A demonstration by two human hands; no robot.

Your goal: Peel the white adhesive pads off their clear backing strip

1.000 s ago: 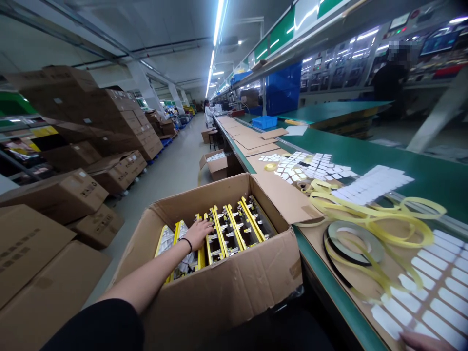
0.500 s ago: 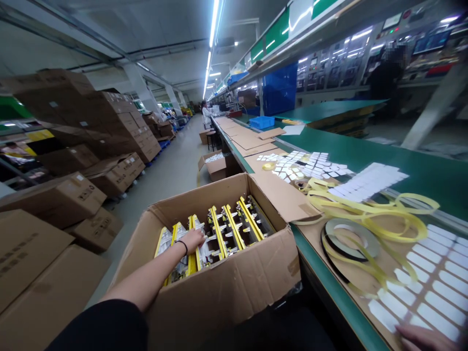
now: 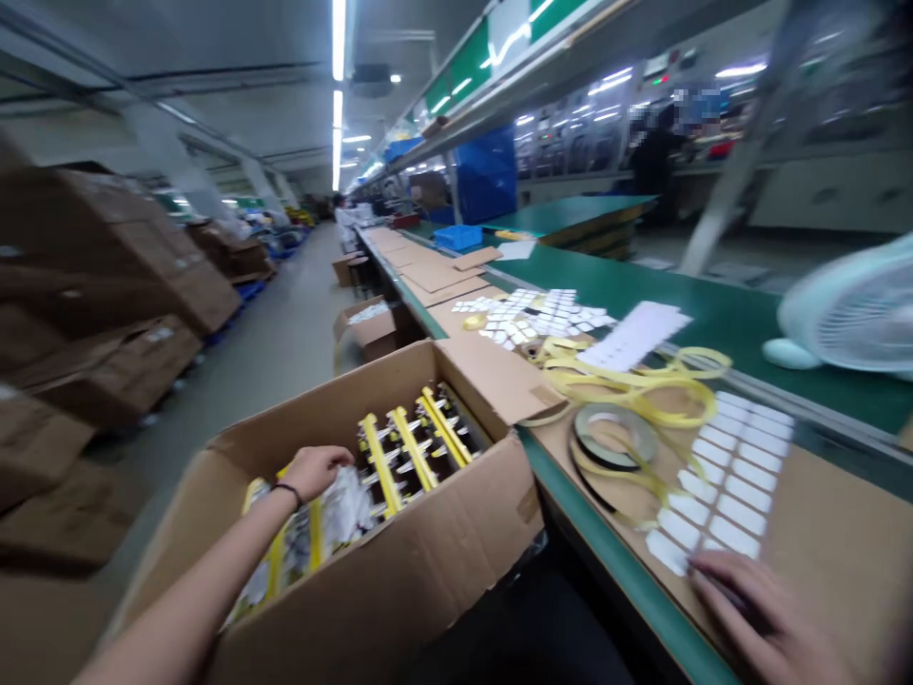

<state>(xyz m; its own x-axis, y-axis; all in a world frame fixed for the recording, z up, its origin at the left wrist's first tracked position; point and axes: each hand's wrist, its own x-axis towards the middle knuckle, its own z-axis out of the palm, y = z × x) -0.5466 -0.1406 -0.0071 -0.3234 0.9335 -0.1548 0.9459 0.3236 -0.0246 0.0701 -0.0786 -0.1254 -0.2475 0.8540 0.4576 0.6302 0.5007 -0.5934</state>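
Note:
My left hand (image 3: 314, 471) reaches into an open cardboard box (image 3: 456, 542), its fingers closed on the top of some crumpled whitish plastic (image 3: 346, 504). Beside it in the box stand several yellow-edged parts (image 3: 412, 447) in a row, with dark gaps between them. On the right, my right hand (image 3: 763, 618) is at the near end of the white rectangular stickers (image 3: 742, 514), fingers curled together with the tips at a sticker's edge. A dark shape shows between those fingers, too blurred to name.
A tape roll (image 3: 614, 436) and loose yellow strips (image 3: 642, 390) lie on cardboard over the green bench. White pieces (image 3: 549, 314) and a blue tray (image 3: 457, 237) are farther back. A pale fan (image 3: 856, 314) stands right. Stacked cartons (image 3: 128, 247) line the left aisle.
The view has swung right, bringing the fan in. My left hand has risen slightly among the parts, with whitish plastic now bunched under its fingers. More of my right hand shows, still by the stickers.

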